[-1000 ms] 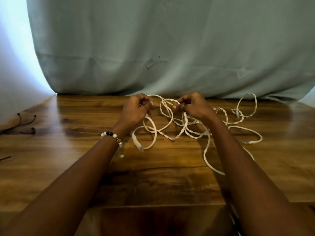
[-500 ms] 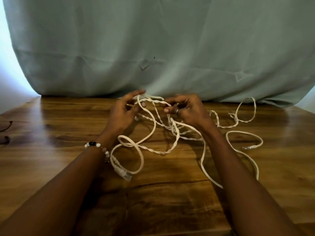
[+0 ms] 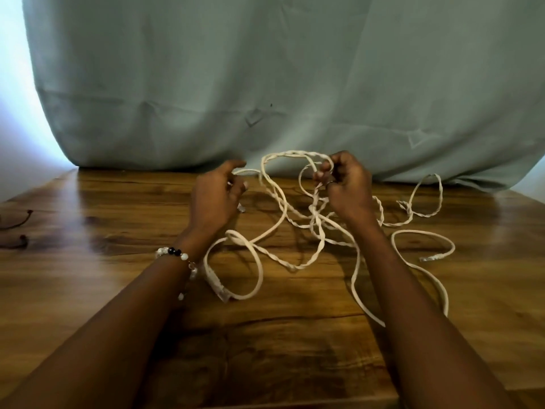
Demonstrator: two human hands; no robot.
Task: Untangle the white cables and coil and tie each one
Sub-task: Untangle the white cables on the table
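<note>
Head view: white cables lifted higher off wooden table than half a second back, loops spread wider; untangling underway, no coiling yet. Left hand pinching one smooth strand, fingers curled. Right hand gripping twisted pair. Round, matte jackets; clear connector lying right. Grey-green curtain behind.

Dim, left-side daylight, wide-angle distortion

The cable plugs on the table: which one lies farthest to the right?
The plug ending the flat loop beside the right forearm. The other plug lies below the left wrist, near the bracelet.
</note>
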